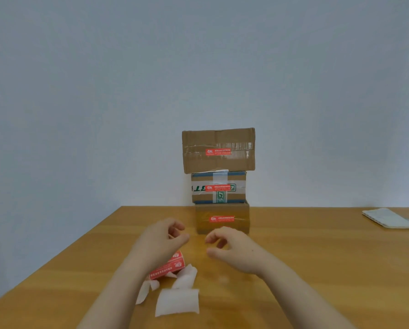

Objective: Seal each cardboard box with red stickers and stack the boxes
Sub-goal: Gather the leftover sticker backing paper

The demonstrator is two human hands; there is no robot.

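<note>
Three cardboard boxes stand stacked against the wall at the table's far edge. The wide top box (218, 138), the green-taped middle box (234, 198) and the bottom box (222, 210) each carry a red sticker on the front. My left hand (160, 243) and my right hand (232, 248) hover above the table just in front of the bottom box. Their fingers are loosely curled and hold nothing. A strip of red stickers (168, 269) lies under my left wrist, partly hidden by it.
White backing papers (177, 302) lie scattered near the sticker strip, toward the table's front. A pale blue-white notebook (386, 218) rests at the far right edge. The wooden table (317, 257) ends at a plain wall behind the stack.
</note>
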